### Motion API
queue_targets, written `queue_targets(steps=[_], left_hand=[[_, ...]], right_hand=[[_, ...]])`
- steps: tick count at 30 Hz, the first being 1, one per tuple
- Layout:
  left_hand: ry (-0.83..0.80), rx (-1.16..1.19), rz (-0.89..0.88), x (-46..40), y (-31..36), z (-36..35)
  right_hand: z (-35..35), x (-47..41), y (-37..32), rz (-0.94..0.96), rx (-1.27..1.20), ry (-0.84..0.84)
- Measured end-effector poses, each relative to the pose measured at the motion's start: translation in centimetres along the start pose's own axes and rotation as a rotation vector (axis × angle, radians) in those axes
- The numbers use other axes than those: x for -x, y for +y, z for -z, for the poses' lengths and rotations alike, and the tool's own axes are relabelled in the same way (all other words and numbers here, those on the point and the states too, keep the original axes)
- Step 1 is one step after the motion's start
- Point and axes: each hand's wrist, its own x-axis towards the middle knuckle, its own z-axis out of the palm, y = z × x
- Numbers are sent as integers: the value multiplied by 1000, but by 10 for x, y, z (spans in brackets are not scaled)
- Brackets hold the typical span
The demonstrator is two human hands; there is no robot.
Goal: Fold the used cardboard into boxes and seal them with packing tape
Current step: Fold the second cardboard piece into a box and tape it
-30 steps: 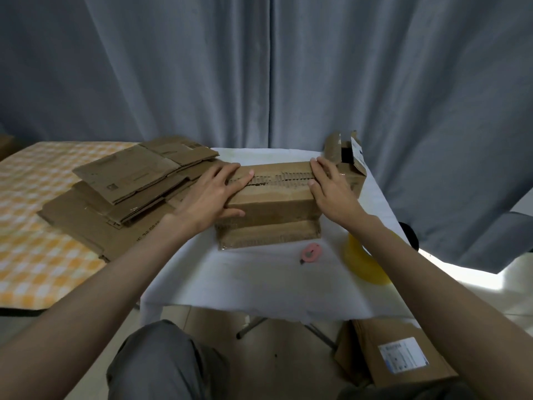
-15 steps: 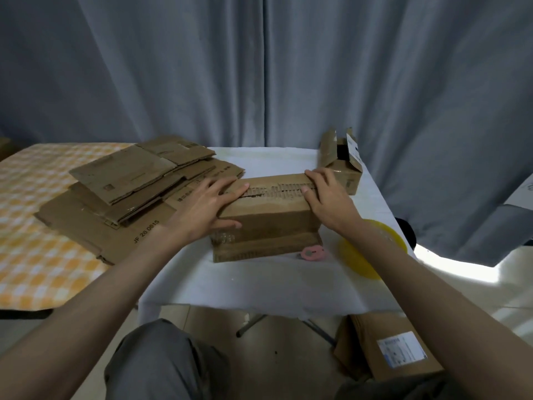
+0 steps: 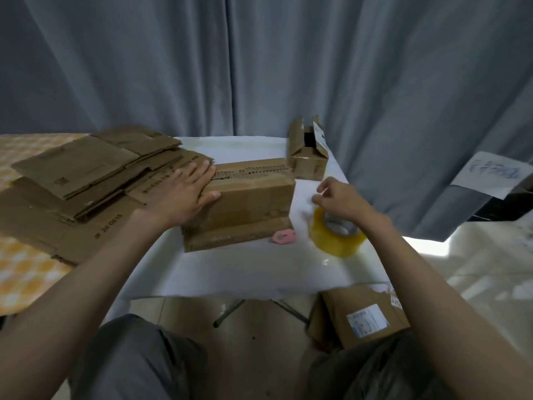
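I count two hands in view. My left hand (image 3: 184,194) lies flat on the left end of the folded box (image 3: 245,203), fingers straight across the top seam and thumb pressed to the near face; its grip is fully spread and closes round nothing. My right hand (image 3: 340,199) hovers just above the one roll of packing tape (image 3: 336,235), apart from the box. Its fingers are loosely curled, thumb and forefinger tips near each other, but the blur keeps me from telling whether that grip pinches the tape end or holds nothing.

The box sits in the middle of the white surface (image 3: 245,269), its top flaps brought together along a ragged seam. One pink cutter (image 3: 284,236) lies against its near right corner, between box and tape. One smaller open box (image 3: 307,157) stands behind, flaps up. To the left I see one stack of flattened cardboard (image 3: 86,183), several sheets deep; I cannot count them exactly. One more labelled box (image 3: 360,316) rests on the floor below.
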Motion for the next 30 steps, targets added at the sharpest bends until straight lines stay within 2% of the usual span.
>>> queue_targets(steps=[3, 5, 6, 13, 16, 18, 21, 25, 30], left_hand=[[13, -24, 11, -1, 7, -2], [30, -28, 9, -1, 11, -3], [40, -22, 7, -1, 12, -3], [72, 14, 4, 1, 15, -2], [89, 42, -12, 1, 16, 0], [132, 75, -32, 2, 18, 3], [182, 104, -60, 1, 21, 5], [73, 206, -30, 0, 23, -2], [27, 233, -12, 1, 22, -2]], right_hand=[[3, 29, 29, -84, 364, -237], [-8, 44, 44, -50, 518, -281], [-13, 49, 50, -11, 524, -245], [-3, 66, 46, 15, 259, 139], [13, 60, 24, 33, 29, 271], [23, 52, 6, 109, -125, 285], [30, 36, -26, 265, -195, 266], [23, 12, -69, 369, -262, 185], [5, -10, -94, 382, -257, 94]])
